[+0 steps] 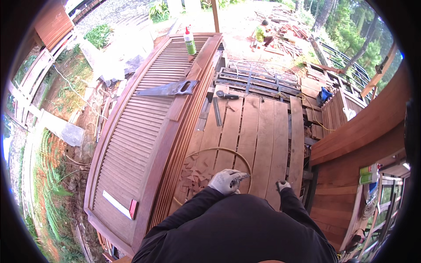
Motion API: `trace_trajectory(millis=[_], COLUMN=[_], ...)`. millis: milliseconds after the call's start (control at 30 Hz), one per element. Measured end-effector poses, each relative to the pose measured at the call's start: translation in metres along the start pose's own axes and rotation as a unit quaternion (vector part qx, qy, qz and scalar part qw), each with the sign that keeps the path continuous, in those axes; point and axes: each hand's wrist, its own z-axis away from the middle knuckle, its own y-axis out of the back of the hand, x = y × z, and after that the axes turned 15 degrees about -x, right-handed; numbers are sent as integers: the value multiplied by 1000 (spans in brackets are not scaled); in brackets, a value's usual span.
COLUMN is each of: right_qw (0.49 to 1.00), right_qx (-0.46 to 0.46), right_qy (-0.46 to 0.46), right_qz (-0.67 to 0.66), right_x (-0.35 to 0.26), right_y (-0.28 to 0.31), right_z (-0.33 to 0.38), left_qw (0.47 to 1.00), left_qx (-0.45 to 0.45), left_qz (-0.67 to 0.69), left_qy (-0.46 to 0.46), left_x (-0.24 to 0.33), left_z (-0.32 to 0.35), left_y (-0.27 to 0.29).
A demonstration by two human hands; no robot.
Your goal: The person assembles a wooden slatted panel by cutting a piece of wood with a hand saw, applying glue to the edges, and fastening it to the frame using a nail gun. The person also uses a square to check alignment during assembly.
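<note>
Gloved hands (227, 181) sit apart, the left near wood offcuts (194, 179).

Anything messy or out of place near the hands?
Yes: wood scraps lie strewn on the planks beside the left hand, a loose jumble rather than a neat stack. The saw lies askew across the slatted panel.

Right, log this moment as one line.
left hand: gloved, near wood pieces, grip unclear | right hand: gloved, over planks, grip unclear | handsaw: on louvred panel
</note>
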Motion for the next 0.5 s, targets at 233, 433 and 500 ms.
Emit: trace_trajectory(millis=[233, 433, 500], right_qw=[936, 920, 939], right_qx=[-273, -254, -190], right_qy=[-61, -147, -126], right_qz=[213, 259, 256], right_x=[-74, -138, -176], right_y=[-69, -59, -52], right_z=[24, -87, -149], left_qw=[971, 973, 977], left_qx=[118, 65, 43], left_qz=[30, 74, 50], left_qy=[206, 208, 204], left_x=[-111, -183, -199], left_z=[-52, -130, -160], left_y=[51, 106, 142])
